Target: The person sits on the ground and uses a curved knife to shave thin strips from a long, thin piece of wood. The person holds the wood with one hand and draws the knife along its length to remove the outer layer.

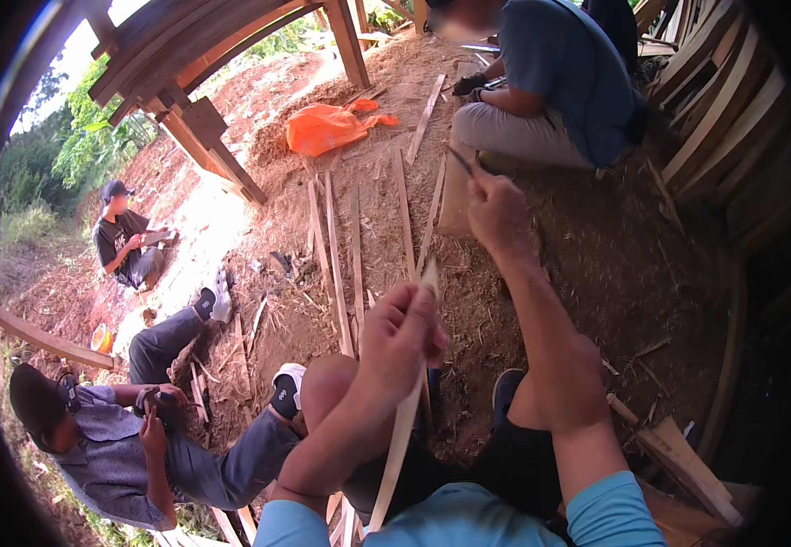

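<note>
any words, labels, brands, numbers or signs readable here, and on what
Black shirt, person at far left: pale print, too small to read.
Dark socks, lower left: white marks, too small to read.
Orange bag, pale strip in left hand: none visible.

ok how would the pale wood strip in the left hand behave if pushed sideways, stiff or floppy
The pale strip would probably flex a little, being long and thin. It is likely light, since only the left hand grips it. Its narrowed upper tip might snap more easily.
</note>
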Action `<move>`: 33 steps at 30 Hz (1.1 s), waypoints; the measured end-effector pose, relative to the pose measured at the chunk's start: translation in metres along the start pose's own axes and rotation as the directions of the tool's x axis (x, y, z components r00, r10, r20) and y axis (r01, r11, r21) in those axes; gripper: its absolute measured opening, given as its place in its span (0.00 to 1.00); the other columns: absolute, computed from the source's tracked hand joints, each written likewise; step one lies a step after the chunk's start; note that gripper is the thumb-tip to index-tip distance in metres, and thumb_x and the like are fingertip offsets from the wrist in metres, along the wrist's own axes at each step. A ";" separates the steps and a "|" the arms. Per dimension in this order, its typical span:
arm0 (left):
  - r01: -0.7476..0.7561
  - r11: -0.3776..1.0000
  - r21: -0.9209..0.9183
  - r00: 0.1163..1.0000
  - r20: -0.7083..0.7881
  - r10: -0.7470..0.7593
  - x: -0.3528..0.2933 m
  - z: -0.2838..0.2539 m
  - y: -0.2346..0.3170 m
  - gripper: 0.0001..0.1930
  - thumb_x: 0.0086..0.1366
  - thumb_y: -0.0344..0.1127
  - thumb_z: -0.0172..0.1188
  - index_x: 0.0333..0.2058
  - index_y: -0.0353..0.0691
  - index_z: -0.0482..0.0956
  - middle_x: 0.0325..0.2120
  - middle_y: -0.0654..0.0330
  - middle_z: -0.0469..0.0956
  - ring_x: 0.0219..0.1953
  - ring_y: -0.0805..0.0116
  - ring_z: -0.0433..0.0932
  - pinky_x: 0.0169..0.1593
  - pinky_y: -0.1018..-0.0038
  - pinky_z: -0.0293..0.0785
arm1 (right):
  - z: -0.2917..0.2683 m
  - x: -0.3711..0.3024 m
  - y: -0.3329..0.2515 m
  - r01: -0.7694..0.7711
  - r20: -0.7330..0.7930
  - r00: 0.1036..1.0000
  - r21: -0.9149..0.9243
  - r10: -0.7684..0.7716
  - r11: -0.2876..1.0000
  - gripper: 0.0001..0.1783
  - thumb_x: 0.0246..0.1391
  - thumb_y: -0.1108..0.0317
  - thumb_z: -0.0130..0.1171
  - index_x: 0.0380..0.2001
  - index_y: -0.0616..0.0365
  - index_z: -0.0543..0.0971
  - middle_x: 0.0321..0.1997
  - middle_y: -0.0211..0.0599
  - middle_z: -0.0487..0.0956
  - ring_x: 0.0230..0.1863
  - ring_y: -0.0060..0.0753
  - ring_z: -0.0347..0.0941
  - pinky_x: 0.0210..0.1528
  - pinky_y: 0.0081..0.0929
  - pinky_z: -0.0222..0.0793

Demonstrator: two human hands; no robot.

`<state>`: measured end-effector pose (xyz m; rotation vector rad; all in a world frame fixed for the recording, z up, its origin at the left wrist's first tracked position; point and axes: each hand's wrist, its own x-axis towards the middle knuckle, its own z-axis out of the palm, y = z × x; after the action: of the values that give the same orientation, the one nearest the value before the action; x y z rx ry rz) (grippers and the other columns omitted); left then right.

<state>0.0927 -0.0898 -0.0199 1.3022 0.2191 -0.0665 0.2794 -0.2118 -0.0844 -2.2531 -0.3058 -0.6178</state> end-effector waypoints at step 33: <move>-0.048 0.986 -0.162 0.994 -0.105 0.031 -0.006 -0.037 0.011 0.10 0.70 0.39 0.46 0.38 0.39 0.71 0.17 0.61 0.73 0.11 0.78 0.67 0.14 0.85 0.62 | -0.078 -0.073 -0.087 0.296 0.407 0.792 0.399 -0.456 0.868 0.15 0.56 0.63 0.54 0.48 0.43 0.72 0.34 0.35 0.76 0.29 0.44 0.77 0.28 0.37 0.73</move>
<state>0.0841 -0.0522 -0.0175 1.1455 0.2805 0.0516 0.1563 -0.2117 -0.0224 -2.0069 -1.0658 -0.1533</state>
